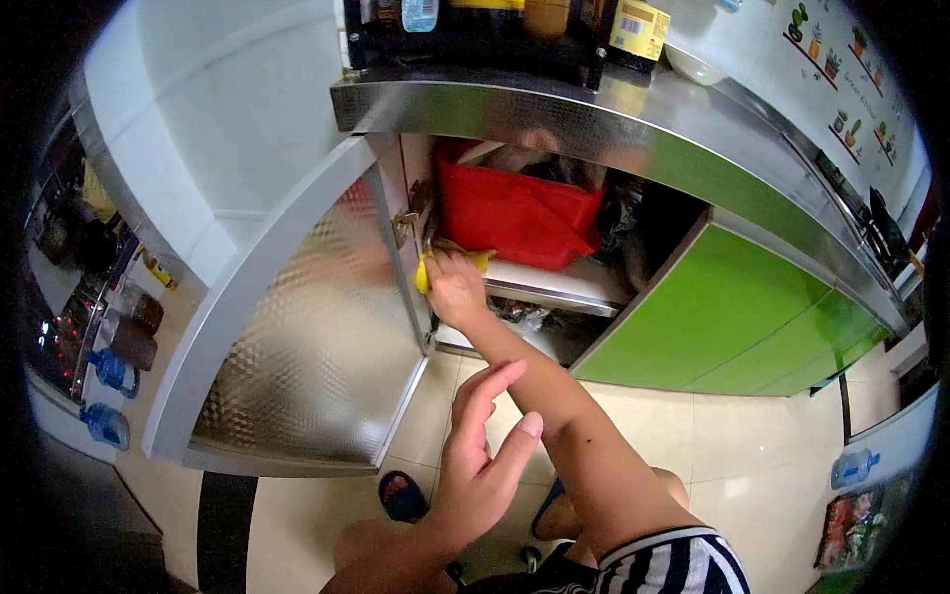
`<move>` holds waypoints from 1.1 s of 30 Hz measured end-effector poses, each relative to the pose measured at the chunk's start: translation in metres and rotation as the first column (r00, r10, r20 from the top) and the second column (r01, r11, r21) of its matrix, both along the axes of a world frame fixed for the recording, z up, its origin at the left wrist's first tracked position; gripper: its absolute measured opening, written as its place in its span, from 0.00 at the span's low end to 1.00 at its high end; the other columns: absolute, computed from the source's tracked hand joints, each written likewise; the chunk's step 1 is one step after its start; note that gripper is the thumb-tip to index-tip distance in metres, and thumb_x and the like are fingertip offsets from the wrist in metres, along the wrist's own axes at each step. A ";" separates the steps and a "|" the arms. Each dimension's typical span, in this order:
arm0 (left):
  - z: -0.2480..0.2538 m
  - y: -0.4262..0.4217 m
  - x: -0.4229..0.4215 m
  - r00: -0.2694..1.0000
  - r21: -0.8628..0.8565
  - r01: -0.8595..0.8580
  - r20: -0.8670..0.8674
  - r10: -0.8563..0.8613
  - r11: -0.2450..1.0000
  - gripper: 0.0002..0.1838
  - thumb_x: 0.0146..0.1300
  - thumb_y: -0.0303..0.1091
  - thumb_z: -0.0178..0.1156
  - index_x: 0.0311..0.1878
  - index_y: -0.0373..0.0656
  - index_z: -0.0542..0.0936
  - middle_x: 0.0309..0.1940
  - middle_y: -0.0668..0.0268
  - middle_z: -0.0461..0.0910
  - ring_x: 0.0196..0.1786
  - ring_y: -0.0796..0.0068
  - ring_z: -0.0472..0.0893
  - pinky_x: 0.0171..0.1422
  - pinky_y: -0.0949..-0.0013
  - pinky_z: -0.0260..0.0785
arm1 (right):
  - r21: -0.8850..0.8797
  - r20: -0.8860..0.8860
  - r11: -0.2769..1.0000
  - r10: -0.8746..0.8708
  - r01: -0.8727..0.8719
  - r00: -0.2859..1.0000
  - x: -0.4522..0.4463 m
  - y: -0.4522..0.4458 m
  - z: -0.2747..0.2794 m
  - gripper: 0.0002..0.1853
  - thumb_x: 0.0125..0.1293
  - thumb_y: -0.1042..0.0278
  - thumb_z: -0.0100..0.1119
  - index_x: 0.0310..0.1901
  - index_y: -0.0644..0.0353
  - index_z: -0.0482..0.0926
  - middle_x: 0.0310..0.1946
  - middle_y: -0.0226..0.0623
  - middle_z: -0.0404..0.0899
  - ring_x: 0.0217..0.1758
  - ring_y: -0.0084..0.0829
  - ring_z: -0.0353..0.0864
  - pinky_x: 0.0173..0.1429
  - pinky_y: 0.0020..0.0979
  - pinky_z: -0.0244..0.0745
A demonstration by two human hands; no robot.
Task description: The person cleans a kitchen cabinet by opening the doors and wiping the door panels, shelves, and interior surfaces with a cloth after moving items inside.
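My right hand is closed on a yellow cloth, pressing it by the hinge side of the open cabinet, at the left end of the shelf. Just beyond the fingers, a red bag or soft container sits on that shelf. Nearer to me, my left hand hovers in the air over the floor, holding nothing, its fingers loosely curved and the thumb apart. The cabinet door, silver-framed with a textured panel, stands swung out to the left.
Above the cabinet runs a metal-edged counter carrying a black rack, a yellow box and a white bowl. A green door panel covers the right side. Dark plastic bags lie inside. Blue water jugs stand at far left.
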State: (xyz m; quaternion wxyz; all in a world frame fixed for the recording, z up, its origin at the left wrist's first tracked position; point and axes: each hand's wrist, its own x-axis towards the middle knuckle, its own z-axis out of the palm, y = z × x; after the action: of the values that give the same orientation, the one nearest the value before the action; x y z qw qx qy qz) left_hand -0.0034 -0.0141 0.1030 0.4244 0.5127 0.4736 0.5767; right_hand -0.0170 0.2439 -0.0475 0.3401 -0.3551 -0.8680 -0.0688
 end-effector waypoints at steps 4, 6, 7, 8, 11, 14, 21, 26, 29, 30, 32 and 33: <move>0.002 0.012 0.009 0.999 0.006 0.049 -0.002 -0.049 0.999 0.22 0.62 0.30 0.57 0.60 0.40 0.70 0.58 0.58 0.68 0.63 0.64 0.65 0.69 0.64 0.53 | -0.030 0.100 0.999 0.048 -0.045 0.994 0.035 -0.002 0.006 0.20 0.49 0.70 0.56 0.47 0.61 0.76 0.45 0.46 0.77 0.47 0.43 0.76 0.51 0.41 0.72; -0.001 0.014 0.011 0.998 0.042 0.049 -0.033 -0.048 0.998 0.21 0.62 0.30 0.58 0.59 0.39 0.71 0.56 0.58 0.69 0.62 0.63 0.66 0.68 0.64 0.54 | -0.022 0.199 0.999 -0.019 0.024 0.980 0.073 -0.001 0.000 0.22 0.49 0.69 0.58 0.49 0.61 0.76 0.47 0.46 0.77 0.50 0.44 0.75 0.53 0.41 0.71; -0.003 0.014 0.011 0.990 0.101 0.075 -0.127 -0.062 0.992 0.21 0.62 0.30 0.57 0.59 0.39 0.71 0.57 0.58 0.70 0.63 0.65 0.66 0.69 0.64 0.53 | 0.037 0.202 0.999 -0.034 0.027 0.979 0.098 -0.002 -0.002 0.23 0.49 0.69 0.59 0.50 0.61 0.75 0.48 0.46 0.76 0.50 0.44 0.75 0.54 0.41 0.70; -0.003 0.014 0.011 0.973 0.155 0.105 -0.221 -0.069 0.982 0.21 0.62 0.31 0.57 0.59 0.39 0.71 0.58 0.59 0.70 0.63 0.67 0.66 0.69 0.64 0.52 | 0.094 0.204 0.995 -0.048 0.029 0.978 0.123 -0.005 -0.004 0.24 0.49 0.68 0.60 0.51 0.61 0.75 0.49 0.47 0.76 0.51 0.45 0.75 0.55 0.41 0.70; -0.003 0.004 0.006 0.916 0.151 0.255 -0.354 -0.188 0.955 0.20 0.62 0.33 0.58 0.56 0.39 0.73 0.55 0.57 0.71 0.60 0.59 0.68 0.67 0.61 0.56 | 0.111 0.269 0.990 -0.113 0.085 0.957 0.178 -0.024 0.016 0.23 0.54 0.70 0.51 0.55 0.59 0.73 0.49 0.46 0.75 0.47 0.43 0.74 0.52 0.41 0.70; -0.012 -0.009 -0.003 0.856 0.091 0.372 -0.417 -0.304 0.924 0.20 0.62 0.35 0.57 0.56 0.40 0.73 0.54 0.57 0.71 0.58 0.56 0.68 0.65 0.58 0.58 | 0.082 0.327 0.984 -0.175 0.156 0.929 0.193 -0.026 0.012 0.25 0.54 0.69 0.52 0.57 0.57 0.72 0.50 0.47 0.74 0.49 0.45 0.73 0.53 0.42 0.70; -0.029 -0.019 0.002 0.752 0.003 0.504 -0.494 -0.436 0.864 0.21 0.63 0.38 0.59 0.57 0.39 0.73 0.52 0.54 0.72 0.58 0.56 0.71 0.64 0.60 0.61 | 0.028 0.201 0.998 0.056 -0.063 0.978 0.046 0.008 -0.009 0.22 0.52 0.70 0.55 0.52 0.59 0.74 0.43 0.43 0.76 0.44 0.42 0.75 0.47 0.42 0.72; -0.021 -0.002 0.003 0.753 -0.023 0.497 -0.486 -0.444 0.868 0.19 0.63 0.36 0.59 0.55 0.38 0.73 0.49 0.53 0.75 0.54 0.56 0.74 0.61 0.61 0.65 | 0.201 0.040 0.975 0.087 -0.093 0.995 0.021 0.007 -0.003 0.22 0.53 0.70 0.52 0.53 0.58 0.74 0.41 0.41 0.76 0.43 0.40 0.74 0.47 0.39 0.71; -0.013 -0.002 0.001 0.762 0.006 0.491 -0.488 -0.426 0.871 0.19 0.62 0.35 0.59 0.55 0.38 0.73 0.49 0.54 0.76 0.53 0.56 0.74 0.60 0.60 0.65 | 0.107 0.190 0.994 -0.005 -0.016 0.982 0.060 0.001 -0.003 0.25 0.52 0.68 0.54 0.55 0.58 0.73 0.44 0.42 0.76 0.45 0.40 0.74 0.48 0.39 0.71; -0.011 -0.003 0.001 0.766 0.004 0.485 -0.485 -0.423 0.874 0.19 0.62 0.34 0.59 0.55 0.38 0.74 0.49 0.54 0.76 0.53 0.56 0.74 0.60 0.61 0.65 | 0.138 0.188 0.990 -0.022 -0.004 0.982 0.079 0.000 -0.004 0.23 0.53 0.68 0.52 0.54 0.58 0.73 0.41 0.41 0.76 0.43 0.40 0.74 0.45 0.39 0.71; -0.007 -0.006 -0.001 0.774 0.005 0.477 -0.476 -0.417 0.879 0.19 0.62 0.34 0.60 0.55 0.38 0.74 0.48 0.53 0.76 0.53 0.56 0.75 0.60 0.61 0.66 | 0.131 0.221 0.991 -0.049 0.020 0.974 0.120 -0.005 0.001 0.23 0.55 0.69 0.51 0.55 0.57 0.73 0.39 0.40 0.75 0.42 0.40 0.74 0.43 0.39 0.71; -0.007 -0.008 -0.002 0.775 0.008 0.481 -0.473 -0.420 0.877 0.19 0.62 0.34 0.60 0.55 0.38 0.74 0.48 0.53 0.76 0.53 0.56 0.75 0.60 0.61 0.66 | 0.110 0.219 0.994 -0.050 0.026 0.974 0.139 -0.008 0.000 0.24 0.56 0.69 0.50 0.57 0.57 0.72 0.43 0.43 0.75 0.45 0.41 0.73 0.48 0.40 0.70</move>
State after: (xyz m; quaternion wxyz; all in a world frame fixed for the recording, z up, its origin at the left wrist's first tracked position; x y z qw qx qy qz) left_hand -0.0057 -0.0222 0.0963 0.3928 0.7582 0.3850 0.3501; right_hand 0.1222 0.2362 -0.0472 0.2582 -0.3432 -0.8887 -0.1607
